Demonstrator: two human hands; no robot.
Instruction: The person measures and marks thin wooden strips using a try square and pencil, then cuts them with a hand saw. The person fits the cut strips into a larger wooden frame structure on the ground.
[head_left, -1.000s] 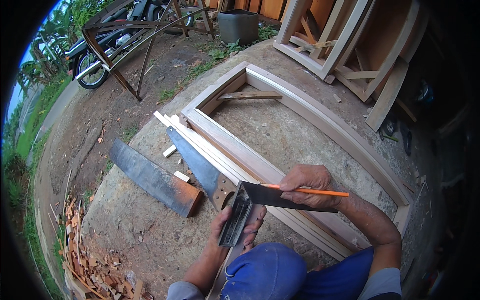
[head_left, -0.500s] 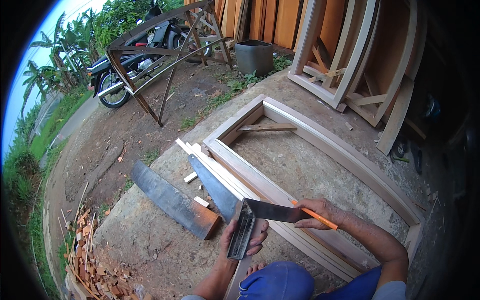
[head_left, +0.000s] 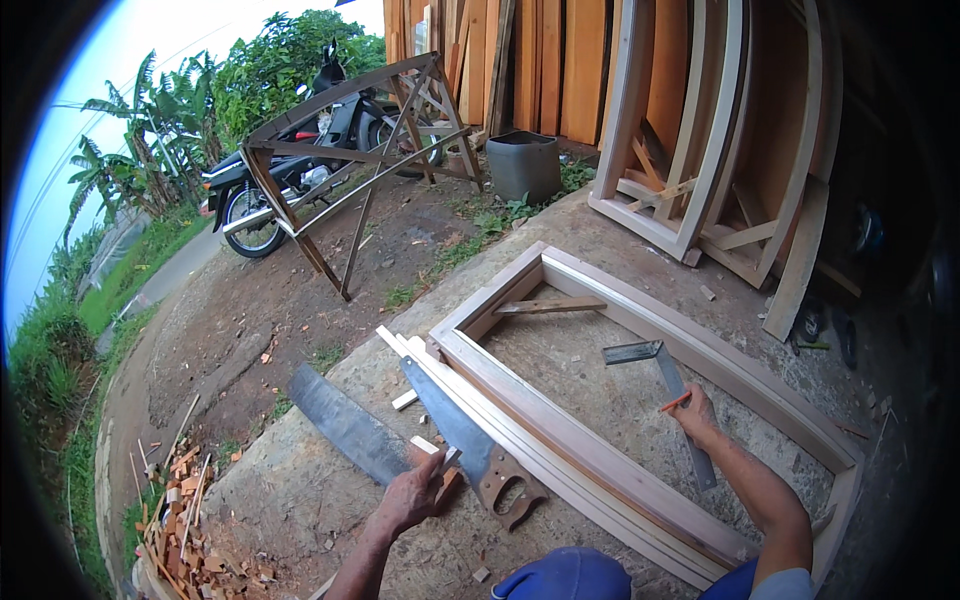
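My right hand (head_left: 698, 415) is closed round the dark blade of a try square (head_left: 669, 371), with an orange pencil (head_left: 674, 402) between the fingers. The square hangs above the inside of a wooden frame (head_left: 590, 420). My left hand (head_left: 412, 492) is closed at the near end of a grey weathered board (head_left: 345, 420). It appears to grip a wooden strip (head_left: 452, 457), whose tip shows past my fingers; hand and forearm hide most of it. Just right of this hand lies a handsaw (head_left: 455, 420), its brown handle toward me, beside pale battens (head_left: 560, 475).
Wood offcuts (head_left: 185, 510) are heaped at lower left. A trestle-like wooden stand (head_left: 350, 205) and a motorbike (head_left: 262, 205) stand at far left, near a grey bucket (head_left: 524, 166). More wooden frames (head_left: 690, 200) lean at far right. A brace (head_left: 550, 305) crosses the frame's far corner.
My right hand has carried the square and pencil up over the frame's inside. My left hand has let go of the square and moved left to the grey board's end, uncovering the saw handle.
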